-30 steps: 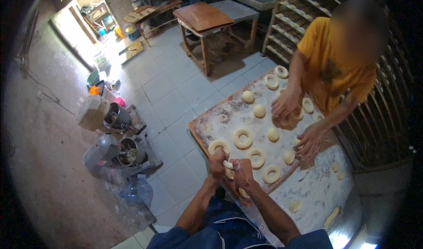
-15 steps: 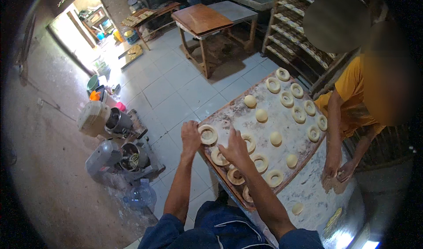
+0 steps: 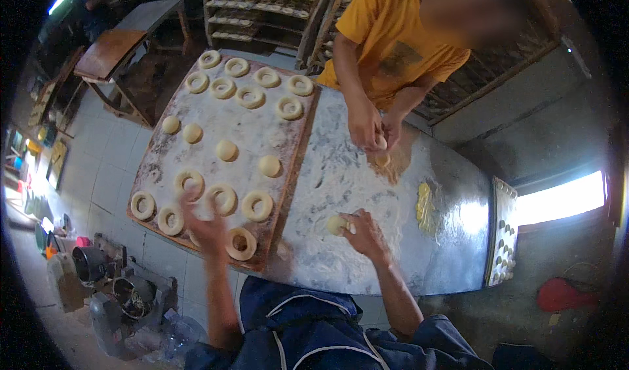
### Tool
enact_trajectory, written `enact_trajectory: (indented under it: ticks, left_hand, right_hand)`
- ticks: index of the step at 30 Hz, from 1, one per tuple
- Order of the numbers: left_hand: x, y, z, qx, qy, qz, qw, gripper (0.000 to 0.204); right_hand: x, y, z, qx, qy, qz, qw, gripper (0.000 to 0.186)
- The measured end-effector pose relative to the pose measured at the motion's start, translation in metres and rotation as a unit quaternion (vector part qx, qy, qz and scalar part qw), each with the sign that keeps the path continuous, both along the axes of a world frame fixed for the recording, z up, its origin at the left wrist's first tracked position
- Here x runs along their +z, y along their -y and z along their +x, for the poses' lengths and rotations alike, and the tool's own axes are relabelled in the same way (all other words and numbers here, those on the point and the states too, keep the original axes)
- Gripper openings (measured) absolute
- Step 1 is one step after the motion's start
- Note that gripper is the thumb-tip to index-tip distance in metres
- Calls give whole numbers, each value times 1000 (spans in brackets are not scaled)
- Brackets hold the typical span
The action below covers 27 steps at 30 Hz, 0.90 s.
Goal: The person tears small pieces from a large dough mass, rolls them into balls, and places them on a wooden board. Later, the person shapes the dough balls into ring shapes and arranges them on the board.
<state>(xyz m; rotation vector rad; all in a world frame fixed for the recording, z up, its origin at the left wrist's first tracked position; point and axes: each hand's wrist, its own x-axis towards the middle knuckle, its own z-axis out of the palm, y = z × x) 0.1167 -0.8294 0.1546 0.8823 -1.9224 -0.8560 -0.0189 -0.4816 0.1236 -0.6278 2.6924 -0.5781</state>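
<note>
My right hand (image 3: 368, 237) has its fingers on a round pale dough ball (image 3: 336, 224), low over the floured metal table. My left hand (image 3: 204, 222), a little smeared by motion, hovers with spread fingers above the near dough rings on a wooden board. It hides part of a ring (image 3: 189, 184); more rings lie beside it, including one ring (image 3: 257, 206) to its right and another ring (image 3: 143, 205) at the board's left corner. Across the middle of the board sits a row of dough balls (image 3: 227, 150).
The floured board (image 3: 252, 127) rests on the metal table (image 3: 452, 265). Opposite, a person in a yellow shirt (image 3: 393, 32) works a dough piece (image 3: 381, 142) with both hands. A yellow smear of fat (image 3: 426, 209) lies at right. Loaded racks (image 3: 259, 6) stand behind; mixers (image 3: 134, 294) stand lower left.
My view has swung right. Both hands were at a ring on the board's left corner; my right hand has moved to the metal table and taken hold of the dough ball there.
</note>
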Motion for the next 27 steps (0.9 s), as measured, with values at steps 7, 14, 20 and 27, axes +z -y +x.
enact_trajectory:
  ticks: [7,14,20,27]
  left_hand:
    - [-30,-216,-42,-369,75,310,873,36]
    - [-27,-290,-33,-403,58,376,833,36]
    - [-32,-329,-38,-405,-49,469,783,40]
    - [-27,-354,-38,-420,-105,571,698,54]
  right_hand:
    - [-45,-44,17,-112,122,-332,929,38]
    - [-6,-85,33,-163,201,-427,867,66]
    - [30,-125,21,-28,287,-422,860,76]
    - [-16,-144,-3,-166,510,-554,636,49]
